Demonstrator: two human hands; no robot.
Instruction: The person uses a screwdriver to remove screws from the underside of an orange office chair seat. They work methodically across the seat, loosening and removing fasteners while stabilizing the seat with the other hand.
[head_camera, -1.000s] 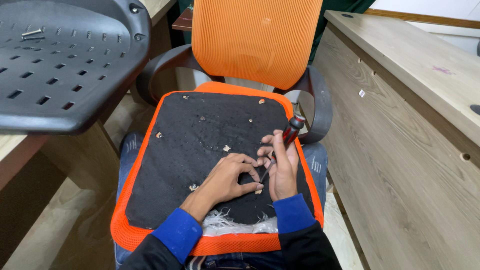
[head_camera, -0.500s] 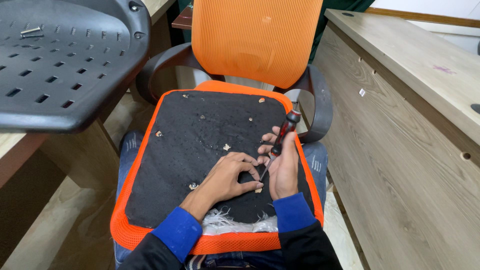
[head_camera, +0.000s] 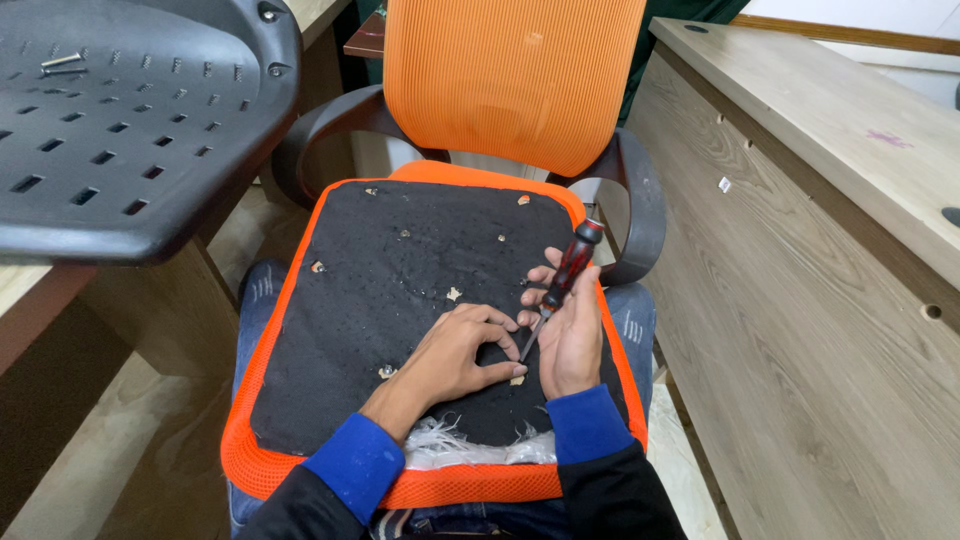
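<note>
An orange chair seat pad (head_camera: 300, 300) lies upside down on my lap, its black underside (head_camera: 400, 280) facing up with several small holes and torn spots. My right hand (head_camera: 570, 335) grips a red-and-black screwdriver (head_camera: 565, 275), tip angled down onto the black surface near the pad's right side. My left hand (head_camera: 455, 355) rests flat on the pad, thumb and fingers spread around the screwdriver tip. White frayed stuffing (head_camera: 450, 445) shows at the pad's near edge.
An orange mesh chair back (head_camera: 510, 80) with black armrests (head_camera: 640, 200) stands ahead. A black perforated plastic seat shell (head_camera: 120, 130) lies on a table at left, two screws (head_camera: 60, 65) on it. A wooden desk (head_camera: 820, 250) runs along the right.
The screwdriver's handle has tilted slightly upright and shifted a little. My left hand stays around the tip; the pad has not moved.
</note>
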